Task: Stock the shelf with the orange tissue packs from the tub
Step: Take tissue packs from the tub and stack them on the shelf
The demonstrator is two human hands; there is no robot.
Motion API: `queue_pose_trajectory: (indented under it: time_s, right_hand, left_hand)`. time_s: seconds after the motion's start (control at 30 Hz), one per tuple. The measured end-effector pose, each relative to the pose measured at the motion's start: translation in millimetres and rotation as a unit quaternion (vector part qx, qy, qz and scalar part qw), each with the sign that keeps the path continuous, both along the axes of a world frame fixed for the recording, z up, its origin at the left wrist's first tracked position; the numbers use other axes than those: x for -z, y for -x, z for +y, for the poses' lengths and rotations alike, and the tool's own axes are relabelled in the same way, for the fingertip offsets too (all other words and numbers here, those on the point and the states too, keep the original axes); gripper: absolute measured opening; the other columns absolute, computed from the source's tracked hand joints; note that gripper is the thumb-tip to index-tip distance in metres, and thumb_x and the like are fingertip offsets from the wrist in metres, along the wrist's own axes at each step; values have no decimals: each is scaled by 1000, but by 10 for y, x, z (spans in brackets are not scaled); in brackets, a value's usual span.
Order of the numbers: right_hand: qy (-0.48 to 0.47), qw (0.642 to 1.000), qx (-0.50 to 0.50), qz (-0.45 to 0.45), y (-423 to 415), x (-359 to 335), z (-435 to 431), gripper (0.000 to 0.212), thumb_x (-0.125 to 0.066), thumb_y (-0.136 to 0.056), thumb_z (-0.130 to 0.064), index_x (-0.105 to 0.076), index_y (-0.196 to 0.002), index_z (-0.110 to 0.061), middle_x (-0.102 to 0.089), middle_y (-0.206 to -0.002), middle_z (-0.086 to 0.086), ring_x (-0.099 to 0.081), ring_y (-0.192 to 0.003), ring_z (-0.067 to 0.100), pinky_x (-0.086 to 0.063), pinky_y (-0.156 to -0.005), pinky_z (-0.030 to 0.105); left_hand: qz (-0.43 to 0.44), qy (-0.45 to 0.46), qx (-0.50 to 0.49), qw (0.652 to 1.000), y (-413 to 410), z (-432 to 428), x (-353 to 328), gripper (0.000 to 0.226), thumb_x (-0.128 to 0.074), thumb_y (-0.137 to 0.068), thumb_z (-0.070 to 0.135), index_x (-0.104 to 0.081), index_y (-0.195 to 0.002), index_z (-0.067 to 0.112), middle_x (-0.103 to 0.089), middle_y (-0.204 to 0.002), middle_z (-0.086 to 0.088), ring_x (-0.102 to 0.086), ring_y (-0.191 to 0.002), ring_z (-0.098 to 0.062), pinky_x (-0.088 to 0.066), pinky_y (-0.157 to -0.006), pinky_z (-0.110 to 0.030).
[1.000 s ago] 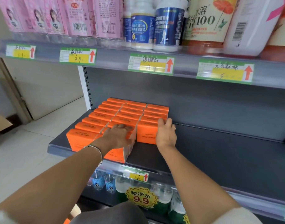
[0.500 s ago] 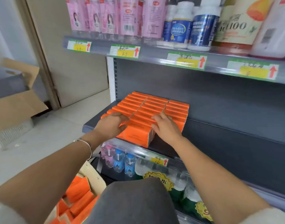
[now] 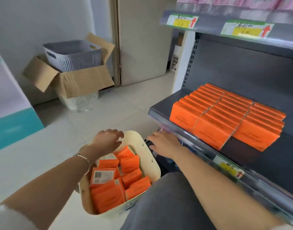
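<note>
Head view, left hand (image 3: 107, 141) above tub (image 3: 139, 140) (packs (image 3: 107, 196) inside)

Blurred, illegible price labels (image 3: 247, 29); pink packs (image 3: 225, 0) out of frame above; near rim of the tub (image 3: 148, 159) behind a knee (image 3: 159, 205).

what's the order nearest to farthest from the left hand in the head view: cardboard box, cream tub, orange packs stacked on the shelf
1. cream tub, just beneath the left hand.
2. stacked orange packs, on the shelf to the right.
3. cardboard box, well beyond the tub, on the left.
</note>
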State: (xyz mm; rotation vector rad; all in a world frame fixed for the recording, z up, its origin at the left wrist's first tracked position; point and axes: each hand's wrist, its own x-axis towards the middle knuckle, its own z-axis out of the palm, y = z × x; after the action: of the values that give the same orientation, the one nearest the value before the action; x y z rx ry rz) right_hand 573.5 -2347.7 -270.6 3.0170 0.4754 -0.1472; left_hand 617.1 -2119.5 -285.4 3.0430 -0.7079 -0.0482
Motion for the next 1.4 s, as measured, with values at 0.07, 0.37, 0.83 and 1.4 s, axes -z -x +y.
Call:
queue_pose_trajectory:
  time_s: [0.07,0.37,0.83,1.4]
  right_hand:
    - [0,997,-3,83,-87,209,148,37,-49,-93,-30,-50,-129,-21,-53,-129,9,-50,-120,32,-45,-90,41]
    - [0,966,-9,257,-430,968,476,37,-49,-92,-29,-50,-129,-20,-52,-128,12,-51,-119,31,-43,-87,40]
    - [-75,934,46,347,-992,1726,517,42,-48,-96,-34,-44,-137,-25,-48,-137,5,-49,-122,26,-44,-98,41]
    - [-16,932,-6,361,-1070,2002,693,35,-42,-98,-29,-47,-132,-19,-52,-127,6,-53,-113,29,-46,-87,40]
  left_hand:
    - [56,-18,-26,998,2,149,239,33,-44,-95,35,-48,-128,30,-55,-126,6,-50,-119,-17,-38,-96,-31]
    - [194,-82,-97,973,-80,489,1195,44,-43,-95,28,-38,-138,31,-34,-148,0,-33,-136,-23,-35,-105,-39]
    - [186,-168,-61,966,-756,386,2171,44,-41,-94,39,-36,-138,33,-40,-141,0,-36,-133,-25,-32,-105,-46]
    - [194,-136,-125,964,-1008,469,2320,55,-51,-87,17,-30,-136,26,-53,-126,-3,-57,-113,-28,-49,-76,-40]
